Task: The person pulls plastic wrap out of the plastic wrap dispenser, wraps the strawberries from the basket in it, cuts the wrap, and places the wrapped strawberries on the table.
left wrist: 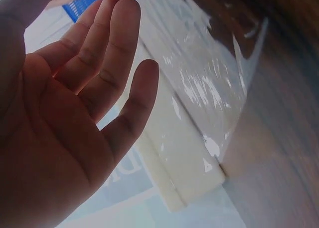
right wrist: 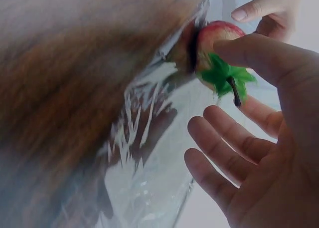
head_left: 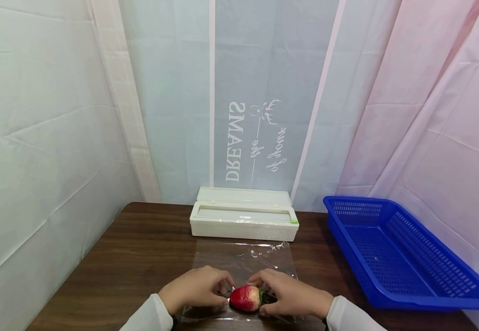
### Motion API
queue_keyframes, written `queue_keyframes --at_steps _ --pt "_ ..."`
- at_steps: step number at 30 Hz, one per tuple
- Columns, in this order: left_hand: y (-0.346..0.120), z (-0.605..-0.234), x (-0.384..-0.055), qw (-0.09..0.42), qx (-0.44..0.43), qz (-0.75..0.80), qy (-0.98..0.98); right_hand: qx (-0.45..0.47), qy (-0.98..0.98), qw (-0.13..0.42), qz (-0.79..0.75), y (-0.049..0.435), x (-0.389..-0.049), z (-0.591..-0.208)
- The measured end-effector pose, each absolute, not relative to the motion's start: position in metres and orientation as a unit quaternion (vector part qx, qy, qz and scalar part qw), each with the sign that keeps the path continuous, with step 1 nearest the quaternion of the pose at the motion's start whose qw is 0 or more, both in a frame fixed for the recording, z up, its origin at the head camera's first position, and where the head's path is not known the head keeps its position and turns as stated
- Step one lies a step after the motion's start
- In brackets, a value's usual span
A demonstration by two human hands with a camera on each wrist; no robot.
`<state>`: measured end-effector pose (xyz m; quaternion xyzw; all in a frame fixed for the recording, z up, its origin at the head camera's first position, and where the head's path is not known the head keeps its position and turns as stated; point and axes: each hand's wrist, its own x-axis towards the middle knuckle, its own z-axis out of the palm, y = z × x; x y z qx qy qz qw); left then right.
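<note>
Fingers of the right hand (head_left: 289, 292) are curled round the leafy end of the strawberry (head_left: 245, 298), the thumb against its side and the index finger passing behind the green leaves (right wrist: 227, 76); the other three spread loosely apart. The left hand (head_left: 196, 289) arches at the pointed end with thumb and fingers apart, and its thumb stops just beside the fruit. The strawberry lies on its side between the two hands, over the near part of a sheet of clear film (head_left: 243, 257). The film's near edge runs just on the near side of the fruit, and its far edge reaches the front of a white box (head_left: 243, 230). Left of the film, a wide stretch of worktop (head_left: 132, 266) runs out to the slanting left edge; on the right, a narrower strip separates film and basket (head_left: 430, 302). This blue basket stands at the worktop's right side, its near corner extending toward the right sleeve's side. The box sits close to the back edge, lid (head_left: 243, 195) raised behind it, a green slider (head_left: 293, 221) at its right end. Beyond hangs a pale curtain (head_left: 264, 69).
</note>
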<state>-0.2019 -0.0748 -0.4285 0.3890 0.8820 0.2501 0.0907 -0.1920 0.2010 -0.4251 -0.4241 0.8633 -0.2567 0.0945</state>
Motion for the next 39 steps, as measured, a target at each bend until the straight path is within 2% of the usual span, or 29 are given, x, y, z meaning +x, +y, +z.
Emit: queue_keyframes --at_steps 6,10,25,34,39 --pt "-0.083 -0.425 -0.199 0.086 0.383 0.247 0.886 -0.415 0.876 0.070 -0.235 0.210 -0.192 -0.424" --pt "-0.087 -0.425 -0.197 0.103 0.401 0.260 0.873 -0.413 0.886 0.052 -0.204 0.215 -0.191 -0.427" --pt "-0.085 -0.430 -0.187 0.148 0.436 0.238 0.855 -0.498 0.850 0.041 -0.167 0.223 -0.185 -0.433" --pt "-0.083 -0.430 -0.188 0.126 0.456 0.228 0.851 -0.511 0.831 0.076 -0.206 0.224 -0.186 -0.435" --pt "-0.083 -0.430 -0.188 0.115 0.463 0.240 0.845 -0.511 0.834 0.066 -0.197 0.221 -0.183 -0.432"
